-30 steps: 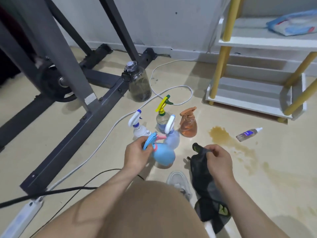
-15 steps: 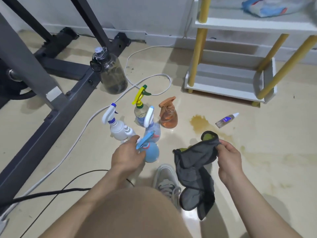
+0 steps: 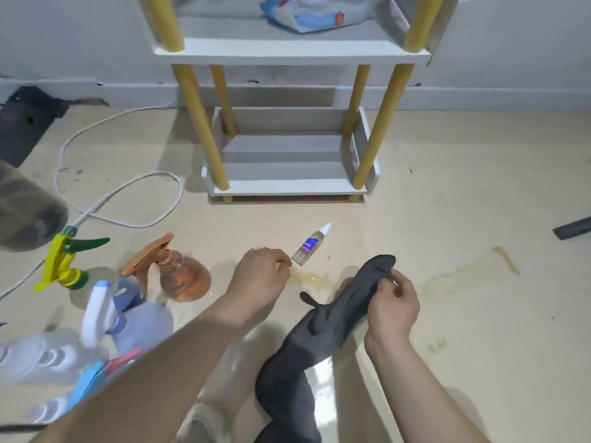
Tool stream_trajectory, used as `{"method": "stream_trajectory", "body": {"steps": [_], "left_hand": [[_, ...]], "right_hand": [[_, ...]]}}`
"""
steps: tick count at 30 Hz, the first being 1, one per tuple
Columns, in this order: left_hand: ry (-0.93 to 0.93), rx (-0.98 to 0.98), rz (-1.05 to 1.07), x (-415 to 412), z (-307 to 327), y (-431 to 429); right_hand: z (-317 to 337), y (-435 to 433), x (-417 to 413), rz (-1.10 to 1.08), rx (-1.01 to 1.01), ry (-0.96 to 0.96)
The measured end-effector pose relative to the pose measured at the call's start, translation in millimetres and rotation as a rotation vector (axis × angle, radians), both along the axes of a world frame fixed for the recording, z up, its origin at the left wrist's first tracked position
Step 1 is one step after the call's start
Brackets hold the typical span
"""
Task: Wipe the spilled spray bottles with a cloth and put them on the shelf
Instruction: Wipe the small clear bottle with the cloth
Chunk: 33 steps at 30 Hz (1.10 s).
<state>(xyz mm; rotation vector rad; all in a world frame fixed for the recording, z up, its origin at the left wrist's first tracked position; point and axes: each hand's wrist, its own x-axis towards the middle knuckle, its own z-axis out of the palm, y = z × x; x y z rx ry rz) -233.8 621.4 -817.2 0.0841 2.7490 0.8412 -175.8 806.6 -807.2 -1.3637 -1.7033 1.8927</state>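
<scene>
A small clear spray bottle (image 3: 309, 245) with a white tip and purple label lies on its side on the floor beside a yellowish spill (image 3: 311, 279). My left hand (image 3: 260, 276) hovers just left of it, fingers loosely curled, holding nothing. My right hand (image 3: 392, 306) grips a dark grey cloth (image 3: 326, 327) that hangs down to the floor. At the left stand an orange spray bottle (image 3: 182, 276), a yellow-and-green one (image 3: 64, 263), a white-and-blue one (image 3: 105, 311) and a light blue one (image 3: 89, 385) behind my left forearm. The white shelf (image 3: 287, 174) with yellow posts stands straight ahead.
A white cable (image 3: 128, 199) loops on the floor left of the shelf. A dark jug (image 3: 25, 212) sits at the left edge. A blue-white bag (image 3: 313, 14) lies on the upper shelf board. More spill streaks (image 3: 505, 255) mark the floor at the right.
My left hand let go of the light blue bottle and moved right toward the small lying bottle. The view swung right to face the shelf. My right hand kept the cloth.
</scene>
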Motion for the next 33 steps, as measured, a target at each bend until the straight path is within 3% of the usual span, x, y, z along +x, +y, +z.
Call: {"method": "stream_trajectory", "body": {"steps": [5, 11, 13, 17, 19, 23, 28, 33], "left_hand": [[-0.102, -0.067, 0.088, -51.6, -70.2, 39.2], [-0.145, -0.195, 0.156, -73.1, -91.4, 60.2], [-0.219, -0.078, 0.252, -74.6, -80.8, 63.6], [-0.403, 0.422, 0.358, -47.4, -44.8, 58.1], [-0.435, 0.49, 0.342, -22.2, -24.0, 51.3], [-0.369, 0.363, 0.333, 26.2, 6.0, 34.4], [-0.255, 0.426, 0.495, 49.7, 29.0, 15.4], [-0.242, 0.356, 0.469, 96.4, 28.0, -1.0]], "right_hand": [[-30.0, -1.0, -16.3, 0.116, -0.107, -0.017], [-48.0, -2.4, -25.2, 0.158, -0.341, -0.027], [-50.4, -3.0, -27.2, 0.185, -0.375, -0.009], [-38.4, -6.9, -34.6, 0.282, -0.5, 0.116], [-32.0, -19.8, -35.1, 0.399, -0.44, 0.131], [-19.2, -38.2, -39.1, 0.43, -0.286, 0.088], [2.5, -77.9, -0.2, 0.556, -0.295, 0.079], [9.2, -90.3, 28.1, 0.664, -0.247, 0.045]]}}
